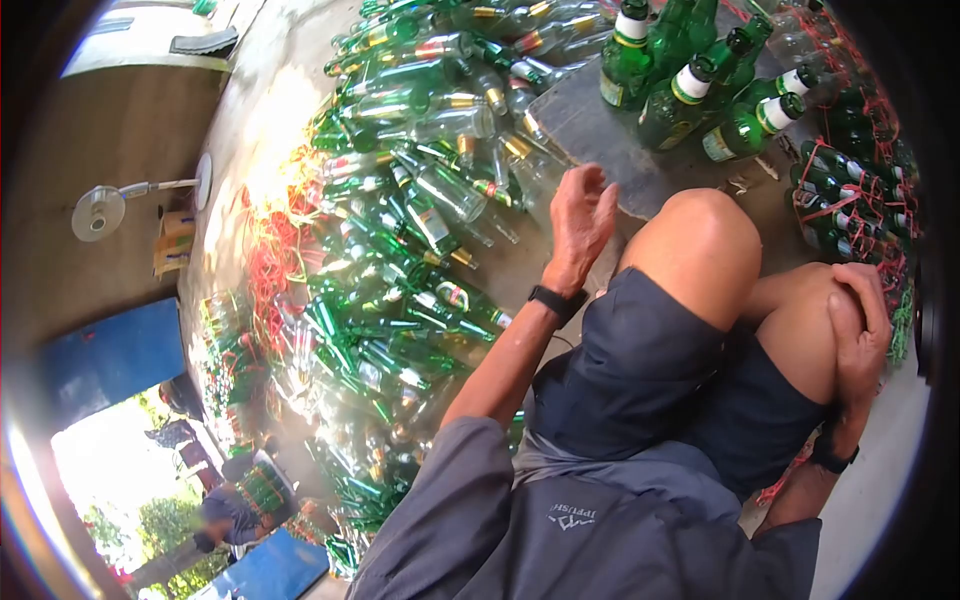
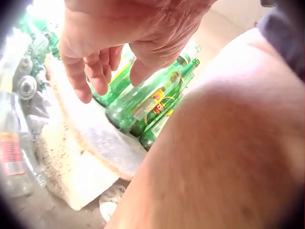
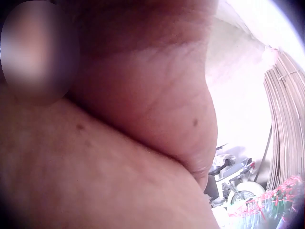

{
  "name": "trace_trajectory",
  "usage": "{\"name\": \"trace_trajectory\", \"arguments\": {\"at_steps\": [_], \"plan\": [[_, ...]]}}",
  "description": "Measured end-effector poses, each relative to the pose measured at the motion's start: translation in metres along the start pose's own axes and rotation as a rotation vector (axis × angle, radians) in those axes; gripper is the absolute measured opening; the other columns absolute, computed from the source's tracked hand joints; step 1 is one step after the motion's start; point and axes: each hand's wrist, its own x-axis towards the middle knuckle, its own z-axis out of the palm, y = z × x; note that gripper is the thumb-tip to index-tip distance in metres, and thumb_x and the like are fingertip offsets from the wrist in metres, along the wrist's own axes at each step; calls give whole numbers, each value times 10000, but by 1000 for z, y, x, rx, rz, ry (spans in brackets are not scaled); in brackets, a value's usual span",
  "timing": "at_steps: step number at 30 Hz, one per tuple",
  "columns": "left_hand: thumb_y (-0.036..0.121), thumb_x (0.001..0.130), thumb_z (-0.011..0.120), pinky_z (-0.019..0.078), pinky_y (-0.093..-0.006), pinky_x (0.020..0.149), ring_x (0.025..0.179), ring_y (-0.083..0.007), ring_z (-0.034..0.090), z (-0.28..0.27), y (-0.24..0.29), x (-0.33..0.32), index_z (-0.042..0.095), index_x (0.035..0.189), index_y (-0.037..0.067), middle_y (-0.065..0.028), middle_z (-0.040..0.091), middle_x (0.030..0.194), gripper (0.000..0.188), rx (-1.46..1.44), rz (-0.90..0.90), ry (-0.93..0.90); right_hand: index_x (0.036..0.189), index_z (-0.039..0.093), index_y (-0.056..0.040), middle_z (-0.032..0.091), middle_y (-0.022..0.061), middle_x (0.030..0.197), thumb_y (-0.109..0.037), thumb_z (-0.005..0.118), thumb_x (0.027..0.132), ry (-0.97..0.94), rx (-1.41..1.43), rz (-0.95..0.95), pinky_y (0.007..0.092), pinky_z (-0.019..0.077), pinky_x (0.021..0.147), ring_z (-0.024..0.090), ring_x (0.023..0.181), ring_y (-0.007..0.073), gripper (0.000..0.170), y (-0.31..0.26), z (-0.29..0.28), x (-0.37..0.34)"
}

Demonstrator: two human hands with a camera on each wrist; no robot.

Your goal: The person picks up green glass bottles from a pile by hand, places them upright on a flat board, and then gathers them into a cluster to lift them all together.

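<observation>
In the head view the left hand [image 1: 582, 222] is raised just beyond the knee, fingers loosely bent, holding nothing. The left wrist view shows that hand [image 2: 128, 43] with fingers hanging down in front of upright green bottles [image 2: 147, 100]; no grip on them is visible. Several green bottles [image 1: 670, 112] with white and gold neck labels stand on a dark board [image 1: 590, 125]. My right hand [image 1: 862, 325] rests on the other knee, and its palm [image 3: 147, 95] lies against the skin in the right wrist view.
A wide heap of green and clear bottles [image 1: 440, 190] lies left of the board. Bottles bundled in red string [image 1: 850, 200] are at the right. Loose red string [image 1: 280, 250] lies by the heap. Another person [image 1: 235, 510] is at the lower left, near blue panels [image 1: 115, 360].
</observation>
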Motion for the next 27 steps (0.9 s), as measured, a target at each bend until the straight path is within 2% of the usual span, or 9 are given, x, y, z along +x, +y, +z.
{"name": "trace_trajectory", "arguments": {"at_steps": [5,7,11,12,14,17,19,23,27], "plan": [[92,934,740,555,-306,712,752,-149,670,-83,-52,-60,695,1019,13,-98,717,847,124,187,-103,189,1165,651,41,642,130,1180,-15,587,951,-16,5,22,346,438,1054,609,1126,245,230,11,-2,-2],[82,944,717,550,-302,720,770,-142,661,-122,-87,-73,696,1031,7,-94,710,866,117,220,-188,269,1168,647,45,639,128,1174,-22,585,956,7,-16,52,338,436,1049,606,1117,241,231,10,-1,-2],[188,892,772,554,-371,748,788,-216,664,-191,-130,-62,661,1064,-18,-130,672,949,291,500,-344,430,1199,638,42,635,110,1185,-18,559,985,-45,-31,44,326,419,1062,593,1136,222,236,7,-5,1],[265,859,800,547,-412,785,815,-267,667,-206,-143,-56,639,1110,-19,-150,645,1000,412,574,-346,445,1196,639,42,636,111,1180,-21,559,985,-55,-34,49,327,420,1059,595,1130,226,234,1,-4,3],[376,842,805,513,-451,892,973,-335,645,-228,-156,-38,615,1167,-29,-188,622,1073,553,689,-466,427,1193,639,42,638,112,1176,-25,559,985,-60,-38,51,327,421,1057,597,1124,229,232,-6,-1,6],[512,776,821,492,-477,985,1115,-402,615,-243,-171,-11,608,1243,-44,-248,614,1192,757,709,-581,371,1186,638,42,638,115,1160,-30,557,983,-56,-37,79,329,421,1053,599,1112,234,230,-10,0,8],[528,731,829,486,-467,1037,1186,-415,605,-246,-183,3,603,1298,-48,-281,608,1264,839,677,-688,313,1179,638,43,632,119,1155,-39,560,976,-77,-51,79,335,421,1053,596,1111,239,232,-12,0,9],[518,695,831,497,-469,1047,1203,-423,622,-242,-192,12,621,1290,-62,-306,628,1282,857,718,-705,355,1170,638,41,625,122,1151,-52,568,967,-64,-77,78,338,423,1049,592,1115,243,234,0,-1,7],[483,668,843,540,-488,989,1107,-433,692,-246,-208,16,679,1192,-93,-325,699,1183,795,698,-771,299,1153,641,35,619,124,1147,-69,583,947,-34,-57,98,342,427,1042,590,1113,250,238,-5,1,7]]}}
